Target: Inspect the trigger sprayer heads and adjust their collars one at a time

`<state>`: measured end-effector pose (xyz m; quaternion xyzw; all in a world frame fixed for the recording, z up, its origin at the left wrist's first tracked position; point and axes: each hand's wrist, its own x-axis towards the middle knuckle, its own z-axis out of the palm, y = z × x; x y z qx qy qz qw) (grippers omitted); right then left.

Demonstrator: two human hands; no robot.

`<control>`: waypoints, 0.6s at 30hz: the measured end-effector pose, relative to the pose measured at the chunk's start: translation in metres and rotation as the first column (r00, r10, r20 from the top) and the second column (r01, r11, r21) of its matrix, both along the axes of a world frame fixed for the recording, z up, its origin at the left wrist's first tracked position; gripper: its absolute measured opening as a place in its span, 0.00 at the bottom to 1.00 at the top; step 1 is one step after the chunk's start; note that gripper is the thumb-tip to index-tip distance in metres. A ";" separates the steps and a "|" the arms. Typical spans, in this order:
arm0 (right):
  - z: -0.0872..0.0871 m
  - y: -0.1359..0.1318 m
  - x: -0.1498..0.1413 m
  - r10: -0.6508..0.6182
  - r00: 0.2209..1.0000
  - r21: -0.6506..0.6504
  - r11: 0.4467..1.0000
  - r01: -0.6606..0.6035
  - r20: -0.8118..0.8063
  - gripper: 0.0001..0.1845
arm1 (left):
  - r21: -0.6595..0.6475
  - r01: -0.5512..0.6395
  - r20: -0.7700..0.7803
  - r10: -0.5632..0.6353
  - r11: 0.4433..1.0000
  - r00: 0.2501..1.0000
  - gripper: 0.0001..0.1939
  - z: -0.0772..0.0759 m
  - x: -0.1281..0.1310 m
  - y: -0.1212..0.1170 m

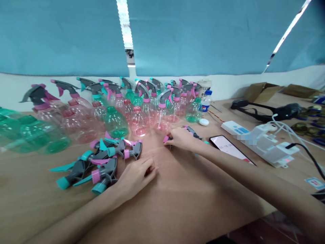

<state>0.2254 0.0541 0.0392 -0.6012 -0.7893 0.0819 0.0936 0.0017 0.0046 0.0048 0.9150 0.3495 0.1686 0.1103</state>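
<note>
My right hand [183, 139] reaches across the table with its fingers closed on a pink-and-grey spray trigger head [166, 138]; most of that head is hidden behind the hand. Another grey trigger head [192, 132] shows just beyond the wrist. Resting low on the table, my left hand [138, 174] has curled fingers, and what they may hold is hidden. To its left lies a pile of loose spray trigger heads [106, 169], grey with pink or teal collars. Uncapped bottles, one pink [138, 122] and one green [116, 122], stand beyond the pile.
Several bottles with sprayers fitted [162, 101] line the back by the wall. A Pepsi bottle [206, 101] and a white cap [203, 122] are near them. On the right are a phone [230, 149], a power strip [259, 144], black goggles [266, 110] and a cardboard box [261, 91].
</note>
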 end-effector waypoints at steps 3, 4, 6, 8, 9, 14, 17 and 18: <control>0.001 -0.016 -0.012 0.072 0.997 -0.006 0.997 -0.072 -0.032 0.10 | -0.012 -0.017 0.010 0.017 1.000 1.000 0.13 0.001 0.000 -0.001; 0.001 -0.022 -0.015 0.101 0.994 -0.004 0.995 -0.102 -0.046 0.10 | -0.017 -0.031 0.028 0.031 0.999 0.999 0.12 0.002 0.000 -0.001; 0.000 -0.034 -0.021 0.160 0.985 -0.003 0.987 -0.160 -0.070 0.10 | -0.036 -0.063 0.080 0.066 0.997 0.995 0.08 0.003 0.000 -0.002; -0.002 -0.045 -0.025 0.229 0.968 0.010 0.973 -0.229 -0.105 0.11 | -0.060 -0.100 0.159 0.108 0.993 0.981 0.04 0.004 0.000 -0.002; -0.003 -0.049 -0.025 0.265 0.955 0.032 0.964 -0.263 -0.132 0.12 | -0.070 -0.119 0.201 0.131 0.990 0.971 0.04 0.004 -0.001 -0.002; -0.017 -0.062 -0.023 0.348 0.872 0.211 0.934 -0.289 -0.344 0.14 | -0.087 -0.112 0.334 0.135 0.990 0.933 0.12 0.004 -0.002 -0.001; -0.028 -0.068 -0.022 0.327 0.836 0.257 0.938 -0.232 -0.440 0.14 | -0.133 -0.041 0.335 0.084 0.990 0.939 0.12 0.003 -0.002 -0.003; -0.032 -0.070 -0.022 0.324 0.822 0.264 0.939 -0.220 -0.467 0.15 | -0.139 -0.026 0.338 0.072 0.990 0.938 0.11 0.003 -0.002 -0.003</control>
